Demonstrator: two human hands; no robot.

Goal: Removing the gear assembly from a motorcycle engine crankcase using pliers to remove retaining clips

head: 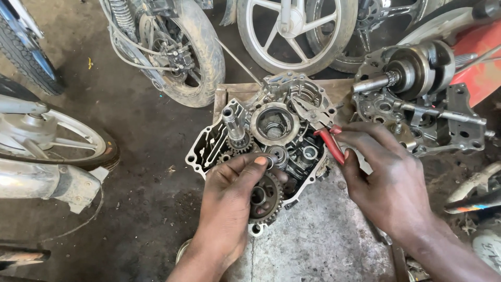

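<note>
Head view, frame centre: the left hand holds a grimy toothed gear, fingers closed around it, over the open grey engine case on the worktop. The right hand grips red-handled pliers, jaws in the case. Upper right: a second case half with crankshaft.

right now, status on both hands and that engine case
Left hand holds gear, fingertips pinching small ring. Right hand grips red-handled pliers over engine case. Crankshaft assembly lies apart, right.
</note>
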